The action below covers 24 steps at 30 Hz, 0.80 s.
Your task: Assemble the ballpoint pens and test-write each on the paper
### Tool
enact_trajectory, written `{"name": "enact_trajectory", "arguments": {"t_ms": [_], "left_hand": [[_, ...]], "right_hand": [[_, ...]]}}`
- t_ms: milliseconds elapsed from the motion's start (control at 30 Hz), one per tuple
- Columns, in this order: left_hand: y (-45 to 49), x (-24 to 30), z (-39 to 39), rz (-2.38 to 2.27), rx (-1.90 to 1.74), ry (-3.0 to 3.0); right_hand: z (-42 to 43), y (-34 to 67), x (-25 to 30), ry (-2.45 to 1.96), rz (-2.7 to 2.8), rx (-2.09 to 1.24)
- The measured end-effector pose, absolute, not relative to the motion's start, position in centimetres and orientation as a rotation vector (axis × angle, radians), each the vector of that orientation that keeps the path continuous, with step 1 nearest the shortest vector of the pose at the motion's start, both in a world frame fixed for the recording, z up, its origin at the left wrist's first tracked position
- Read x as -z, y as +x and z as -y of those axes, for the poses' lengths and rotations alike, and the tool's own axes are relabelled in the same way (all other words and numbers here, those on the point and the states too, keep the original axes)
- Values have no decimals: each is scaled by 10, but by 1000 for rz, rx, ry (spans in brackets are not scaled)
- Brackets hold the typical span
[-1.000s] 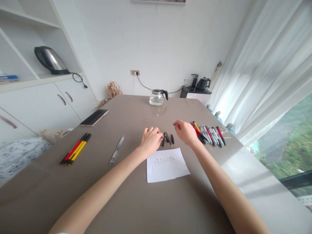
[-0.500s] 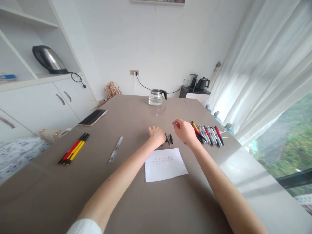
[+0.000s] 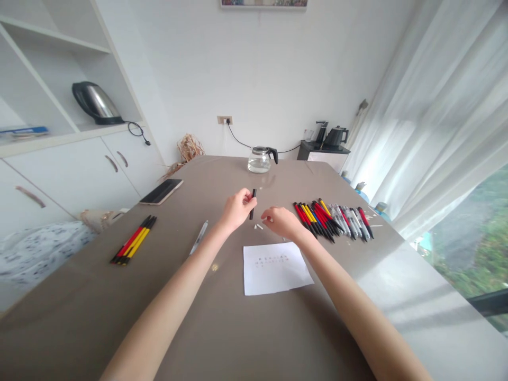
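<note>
My left hand (image 3: 237, 209) is closed around a slim black pen-like piece (image 3: 253, 207), held almost upright above the table. To its right, my right hand (image 3: 280, 220) has its fingers curled and pressed together low over the tabletop; what lies in them, if anything, is too small to make out. Small white bits (image 3: 259, 226) lie between the two hands. Nearer to me is a white sheet of paper (image 3: 275, 270) with handwriting. Just past my right hand, red, yellow, blue and black pens (image 3: 315, 218) lie in a row.
Clear, red and white pens (image 3: 351, 222) continue the row rightward. On the left lie red and yellow pens (image 3: 134, 241), a clear pen (image 3: 199, 237) partly behind my left arm, and a phone (image 3: 162, 191). A glass pot (image 3: 259, 160) of clear liquid stands at the back.
My left hand has moved back and left and now holds the black piece upright. My right hand has shifted left, away from the pen row. The view has turned slightly left.
</note>
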<state>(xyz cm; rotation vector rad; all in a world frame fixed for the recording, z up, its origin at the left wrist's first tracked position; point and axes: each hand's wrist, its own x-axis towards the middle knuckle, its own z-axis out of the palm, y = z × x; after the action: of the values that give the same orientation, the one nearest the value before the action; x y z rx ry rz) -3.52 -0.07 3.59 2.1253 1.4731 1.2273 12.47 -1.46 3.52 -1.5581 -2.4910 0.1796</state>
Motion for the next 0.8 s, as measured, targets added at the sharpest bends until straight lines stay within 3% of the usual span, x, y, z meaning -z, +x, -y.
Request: {"name": "enact_trajectory", "arguments": {"t_ms": [333, 800], "left_hand": [[-33, -2, 0, -1234, -1349, 1867], [-43, 6, -4, -1363, -1273, 2045]], "right_hand": [[7, 105, -16, -1661, 2583, -226], [10, 106, -7, -1695, 2574, -80]]}}
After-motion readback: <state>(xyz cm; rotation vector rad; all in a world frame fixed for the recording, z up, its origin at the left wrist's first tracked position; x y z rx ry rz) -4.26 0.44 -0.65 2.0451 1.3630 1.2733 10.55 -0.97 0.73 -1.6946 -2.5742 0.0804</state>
